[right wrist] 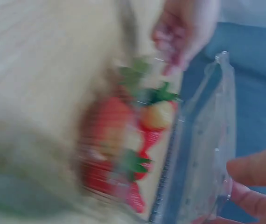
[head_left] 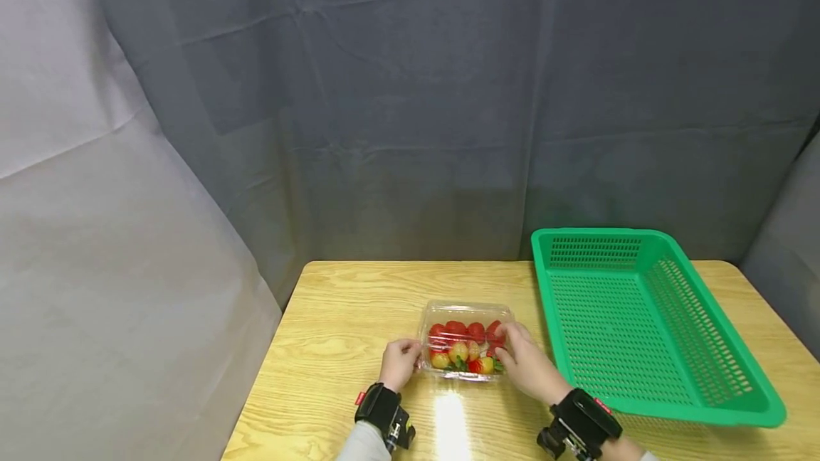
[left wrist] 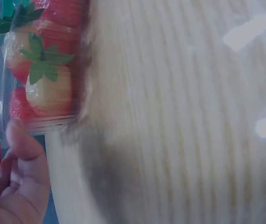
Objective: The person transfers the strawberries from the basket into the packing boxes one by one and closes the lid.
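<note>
A clear plastic clamshell box [head_left: 468,375] lies on the wooden table, with several red strawberries [head_left: 456,329] inside; some have pale yellow tops and green leaves [left wrist: 44,60]. Its transparent lid [right wrist: 207,144] stands raised at an angle from the base in the right wrist view. At the box's left end, my left hand [head_left: 401,361] pinches the edge between thumb and fingers. My right hand [head_left: 530,365] is at the right end, its thumb [right wrist: 254,168] and fingers on either side of the lid's edge.
A large green plastic basket [head_left: 724,418] with slotted walls stands on the table [head_left: 339,319] to the right of the box. Grey cloth [head_left: 410,126] hangs behind the table, and a lighter cloth [head_left: 128,290] hangs at the left.
</note>
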`<state>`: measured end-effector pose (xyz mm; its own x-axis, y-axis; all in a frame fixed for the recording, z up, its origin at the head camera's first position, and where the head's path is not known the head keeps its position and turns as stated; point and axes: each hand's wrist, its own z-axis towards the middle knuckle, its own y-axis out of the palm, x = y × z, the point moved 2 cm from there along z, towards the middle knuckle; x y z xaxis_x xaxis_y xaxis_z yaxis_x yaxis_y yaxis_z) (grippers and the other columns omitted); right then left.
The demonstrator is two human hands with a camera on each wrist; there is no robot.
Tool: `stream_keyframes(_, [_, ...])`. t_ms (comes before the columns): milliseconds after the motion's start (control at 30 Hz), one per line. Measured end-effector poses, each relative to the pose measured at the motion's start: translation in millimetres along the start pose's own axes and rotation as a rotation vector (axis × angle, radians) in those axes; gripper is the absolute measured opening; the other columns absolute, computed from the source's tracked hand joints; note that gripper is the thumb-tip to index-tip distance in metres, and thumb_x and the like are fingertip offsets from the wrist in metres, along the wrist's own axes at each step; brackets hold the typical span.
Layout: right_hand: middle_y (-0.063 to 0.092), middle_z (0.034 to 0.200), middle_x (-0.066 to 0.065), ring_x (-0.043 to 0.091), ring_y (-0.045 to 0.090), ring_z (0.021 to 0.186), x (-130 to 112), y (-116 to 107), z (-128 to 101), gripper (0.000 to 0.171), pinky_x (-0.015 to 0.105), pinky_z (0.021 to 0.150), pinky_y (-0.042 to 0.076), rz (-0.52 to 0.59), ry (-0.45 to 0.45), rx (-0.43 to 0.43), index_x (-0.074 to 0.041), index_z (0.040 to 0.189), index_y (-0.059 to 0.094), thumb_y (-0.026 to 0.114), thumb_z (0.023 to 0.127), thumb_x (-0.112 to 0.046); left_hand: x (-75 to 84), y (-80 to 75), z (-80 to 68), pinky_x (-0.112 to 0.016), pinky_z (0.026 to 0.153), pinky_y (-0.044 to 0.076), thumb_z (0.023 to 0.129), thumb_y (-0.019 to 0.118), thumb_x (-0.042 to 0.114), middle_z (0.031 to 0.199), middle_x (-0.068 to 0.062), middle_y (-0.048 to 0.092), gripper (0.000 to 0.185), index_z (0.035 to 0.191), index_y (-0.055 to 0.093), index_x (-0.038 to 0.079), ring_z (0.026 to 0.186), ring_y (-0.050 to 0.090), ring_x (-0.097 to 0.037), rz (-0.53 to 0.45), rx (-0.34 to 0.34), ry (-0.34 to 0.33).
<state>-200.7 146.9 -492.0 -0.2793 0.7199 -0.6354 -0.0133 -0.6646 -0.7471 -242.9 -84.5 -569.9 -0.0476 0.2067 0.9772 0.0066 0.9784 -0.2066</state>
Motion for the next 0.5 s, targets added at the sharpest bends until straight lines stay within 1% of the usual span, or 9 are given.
stream_keyframes(33, [0.051,0.107,0.018,0.027,0.055,0.09,1.4,4.8,-3.1,0.023,0.04,0.074,0.046,-0.014,-0.012,0.029,-0.001,0.103,0.05,0.061,0.083,0.002,-1.5,-0.2,-0.3,-0.022,0.046,0.046,0.091,0.052,0.004,0.067,-0.008,0.059,0.021,0.092,0.062,-0.014,0.05,0.05,-0.007,-0.034,-0.008,-0.001])
stream_keyframes(67, [0.051,0.108,0.019,0.03,0.055,0.095,3.0,9.2,-6.2,0.024,0.042,0.077,0.047,-0.031,-0.026,0.056,0.0,0.102,0.05,0.062,0.081,0.004,-2.4,-0.6,-1.2,-0.023,0.047,0.048,0.092,0.05,0.005,0.068,-0.009,0.059,0.024,0.094,0.061,-0.016,0.051,0.05,-0.007,-0.07,-0.016,-0.006])
stream_keyframes(133, [0.05,0.11,0.022,0.035,0.055,0.098,7.1,16.9,-12.2,0.026,0.044,0.08,0.047,-0.061,-0.052,0.1,0.0,0.1,0.051,0.063,0.078,0.008,-4.4,-1.8,-3.4,-0.026,0.051,0.051,0.094,0.046,0.006,0.071,-0.008,0.059,0.027,0.098,0.058,-0.018,0.054,0.052,-0.007,-0.149,-0.037,-0.025])
stream_keyframes(233, [0.047,0.119,0.028,0.042,0.052,0.105,14.1,25.8,-19.6,0.028,0.048,0.085,0.046,-0.08,-0.064,0.14,0.002,0.097,0.051,0.063,0.074,0.013,-5.9,-3.7,-8.5,-0.029,0.057,0.054,0.091,0.049,0.007,0.077,-0.006,0.059,0.03,0.108,0.053,-0.018,0.06,0.056,-0.008,-0.244,-0.084,-0.076])
stream_keyframes(300, [0.045,0.123,0.029,0.043,0.05,0.109,18.6,30.6,-22.9,0.029,0.047,0.086,0.045,-0.081,-0.059,0.155,0.002,0.096,0.052,0.063,0.073,0.014,-6.7,-4.7,-12.6,-0.03,0.06,0.054,0.087,0.051,0.003,0.081,-0.006,0.058,0.035,0.115,0.049,-0.018,0.062,0.057,-0.01,-0.277,-0.121,-0.102])
stream_keyframes(367, [0.045,0.126,0.027,0.042,0.049,0.111,22.0,34.1,-24.9,0.029,0.047,0.087,0.044,-0.07,-0.06,0.173,0.001,0.095,0.052,0.063,0.072,0.015,-8.0,-5.1,-15.3,-0.029,0.062,0.054,0.082,0.054,0.0,0.082,-0.005,0.058,0.04,0.118,0.047,-0.017,0.062,0.058,-0.011,-0.293,-0.148,-0.12])
stream_keyframes(433, [0.045,0.126,0.026,0.042,0.049,0.111,24.4,36.5,-26.3,0.03,0.047,0.086,0.045,-0.05,-0.063,0.199,0.001,0.095,0.052,0.063,0.072,0.016,-10.0,-5.0,-16.1,-0.029,0.061,0.054,0.079,0.056,-0.002,0.081,-0.005,0.059,0.042,0.118,0.046,-0.016,0.062,0.059,-0.012,-0.296,-0.164,-0.121])
stream_keyframes(500, [0.043,0.127,0.027,0.043,0.05,0.11,26.3,37.7,-27.7,0.034,0.048,0.086,0.045,-0.015,-0.056,0.224,0.002,0.1,0.051,0.062,0.072,0.017,-11.4,-3.9,-15.4,-0.028,0.061,0.054,0.077,0.058,-0.004,0.08,-0.005,0.06,0.042,0.116,0.048,-0.015,0.061,0.06,-0.012,-0.304,-0.172,-0.127])
